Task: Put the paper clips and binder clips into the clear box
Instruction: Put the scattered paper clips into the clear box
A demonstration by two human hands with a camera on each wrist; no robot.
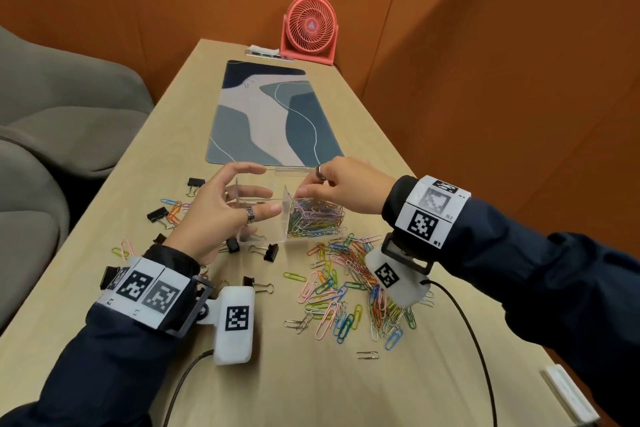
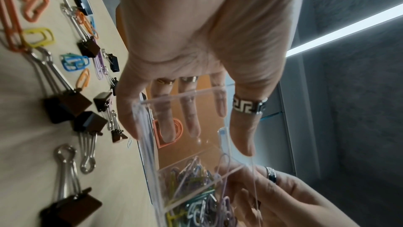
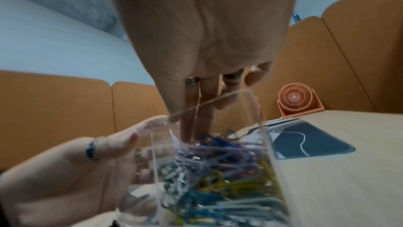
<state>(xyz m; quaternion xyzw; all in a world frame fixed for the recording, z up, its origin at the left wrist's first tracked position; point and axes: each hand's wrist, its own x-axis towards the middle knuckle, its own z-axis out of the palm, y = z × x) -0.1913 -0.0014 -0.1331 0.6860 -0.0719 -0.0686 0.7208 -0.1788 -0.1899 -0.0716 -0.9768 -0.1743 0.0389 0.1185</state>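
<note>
The clear box stands mid-table with two compartments. Its right one holds a heap of coloured paper clips; the left one looks nearly bare. My left hand holds the box, thumb on the near wall and fingers along the far side. The bunched fingers of my right hand dip into the right compartment and pinch paper clips at the top of the heap. More paper clips lie loose on the table in front. Black binder clips lie around the left wrist.
A clear lid lies just behind the box, at the edge of a blue patterned desk mat. A pink fan stands at the far end. Grey chairs are on the left. Orange walls close the right side.
</note>
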